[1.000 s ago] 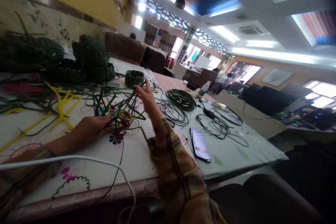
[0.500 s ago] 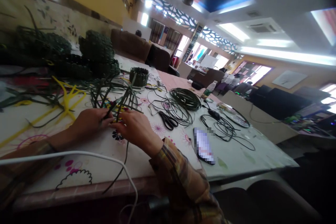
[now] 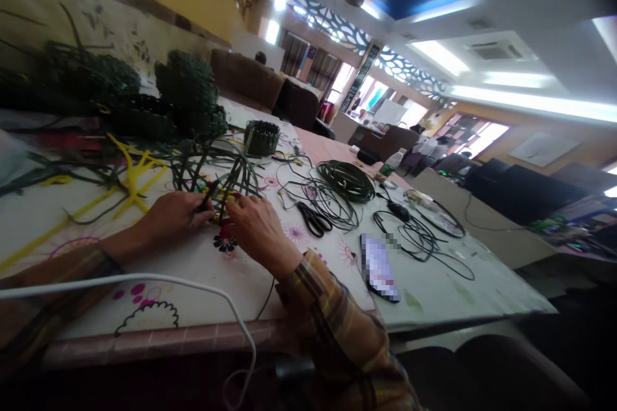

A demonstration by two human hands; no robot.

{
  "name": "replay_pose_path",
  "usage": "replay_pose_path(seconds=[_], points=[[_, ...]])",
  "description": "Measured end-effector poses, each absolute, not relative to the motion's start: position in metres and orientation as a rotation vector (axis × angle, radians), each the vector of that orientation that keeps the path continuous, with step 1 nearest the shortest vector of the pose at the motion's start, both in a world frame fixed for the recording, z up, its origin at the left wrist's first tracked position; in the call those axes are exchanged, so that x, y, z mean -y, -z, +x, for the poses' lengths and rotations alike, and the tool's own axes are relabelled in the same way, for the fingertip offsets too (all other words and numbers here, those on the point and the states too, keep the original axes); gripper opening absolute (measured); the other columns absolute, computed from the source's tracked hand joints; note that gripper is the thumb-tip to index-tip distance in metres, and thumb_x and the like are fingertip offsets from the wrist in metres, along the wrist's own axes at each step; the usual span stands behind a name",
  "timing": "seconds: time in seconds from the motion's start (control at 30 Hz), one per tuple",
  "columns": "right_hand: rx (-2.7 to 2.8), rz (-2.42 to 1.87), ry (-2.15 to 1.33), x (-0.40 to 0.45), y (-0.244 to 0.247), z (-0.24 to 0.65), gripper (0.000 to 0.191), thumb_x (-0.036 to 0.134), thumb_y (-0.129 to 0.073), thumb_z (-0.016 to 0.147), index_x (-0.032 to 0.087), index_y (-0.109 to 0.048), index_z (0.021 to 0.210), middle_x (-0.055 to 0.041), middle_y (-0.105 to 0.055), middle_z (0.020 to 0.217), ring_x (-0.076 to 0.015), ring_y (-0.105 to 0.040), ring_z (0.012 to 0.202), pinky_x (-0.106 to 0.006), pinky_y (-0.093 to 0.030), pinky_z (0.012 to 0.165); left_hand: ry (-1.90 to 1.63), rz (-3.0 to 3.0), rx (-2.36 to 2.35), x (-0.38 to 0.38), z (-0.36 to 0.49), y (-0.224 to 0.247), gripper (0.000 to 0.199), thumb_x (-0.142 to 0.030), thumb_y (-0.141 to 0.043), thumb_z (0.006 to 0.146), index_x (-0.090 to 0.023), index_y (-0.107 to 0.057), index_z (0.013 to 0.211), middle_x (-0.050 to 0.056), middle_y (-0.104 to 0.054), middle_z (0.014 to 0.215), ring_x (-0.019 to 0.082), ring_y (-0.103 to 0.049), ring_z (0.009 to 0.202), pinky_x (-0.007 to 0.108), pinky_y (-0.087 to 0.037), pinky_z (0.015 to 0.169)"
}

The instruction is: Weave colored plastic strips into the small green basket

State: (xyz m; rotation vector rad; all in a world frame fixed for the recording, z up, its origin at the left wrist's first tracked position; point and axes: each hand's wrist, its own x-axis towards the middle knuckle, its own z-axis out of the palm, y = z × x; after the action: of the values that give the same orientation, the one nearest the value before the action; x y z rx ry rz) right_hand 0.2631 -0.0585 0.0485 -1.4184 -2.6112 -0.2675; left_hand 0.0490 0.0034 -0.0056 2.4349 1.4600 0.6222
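My left hand is closed around a dark narrow strip that sticks up past its fingers. Close beside it, my right hand has its fingers bent against the base of a piece of weaving with upright green strips. These strips fan upward and arch over; bits of yellow and red show low between them. My fingertips partly hide the base. One thin strip trails under my right forearm to the table's front edge.
Black-handled scissors, a coil of green strip and a phone lie to the right. Behind stand a small woven basket and larger dark green woven pieces. Yellow strips lie left; a white cable crosses in front.
My right hand has shifted slightly and its fingers are more bent over the weaving. The trailing strip has swung right, under my right forearm. The whole view has moved a little.
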Motion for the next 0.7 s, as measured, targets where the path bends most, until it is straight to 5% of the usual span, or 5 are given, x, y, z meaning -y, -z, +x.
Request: replay_pose_path(seconds=[0.17,0.4,0.57,0.7], points=[[2.795,-1.544,0.162,0.064,-0.065,0.269,0.033,0.02,-0.04,0.112,0.022,-0.071,0.125,-0.0099,-0.081,0.103,-0.0227,-0.077,0.101,-0.03,-0.05,0.077,-0.696,2.384,-1.435,-0.005,0.048,0.006,0.03,-0.048,-0.059,0.086,-0.021,-0.072,0.083,0.005,-0.076,0.079,0.023,-0.068,0.074,0.03,-0.043,0.07],[2.842,-1.722,0.124,0.055,-0.064,0.273,0.044,0.009,-0.047,0.103,0.026,-0.076,0.132,-0.0107,-0.082,0.113,-0.025,-0.079,0.106,-0.03,-0.051,0.077,-0.761,2.191,-1.181,-0.007,0.045,0.006,0.045,-0.061,-0.056,0.09,-0.019,-0.071,0.091,-0.002,-0.069,0.061,0.017,-0.063,0.056,0.027,-0.046,0.064],[2.909,-1.683,0.121,0.053,-0.052,0.268,0.037,0.014,-0.045,0.107,0.019,-0.081,0.116,-0.0148,-0.082,0.102,-0.0273,-0.079,0.105,-0.031,-0.053,0.078,-0.851,2.213,-1.191,-0.006,0.047,0.015,0.042,-0.06,-0.057,0.092,-0.019,-0.068,0.091,0.001,-0.071,0.066,0.02,-0.067,0.061,0.029,-0.049,0.067],[2.905,-1.704,0.126,0.05,-0.05,0.271,0.035,0.014,-0.047,0.106,0.02,-0.08,0.116,-0.0136,-0.082,0.105,-0.0259,-0.079,0.105,-0.029,-0.052,0.076,-0.95,2.217,-1.108,-0.007,0.048,0.02,0.04,-0.057,-0.059,0.093,-0.019,-0.069,0.094,0.007,-0.078,0.09,0.02,-0.07,0.071,0.03,-0.054,0.07]])
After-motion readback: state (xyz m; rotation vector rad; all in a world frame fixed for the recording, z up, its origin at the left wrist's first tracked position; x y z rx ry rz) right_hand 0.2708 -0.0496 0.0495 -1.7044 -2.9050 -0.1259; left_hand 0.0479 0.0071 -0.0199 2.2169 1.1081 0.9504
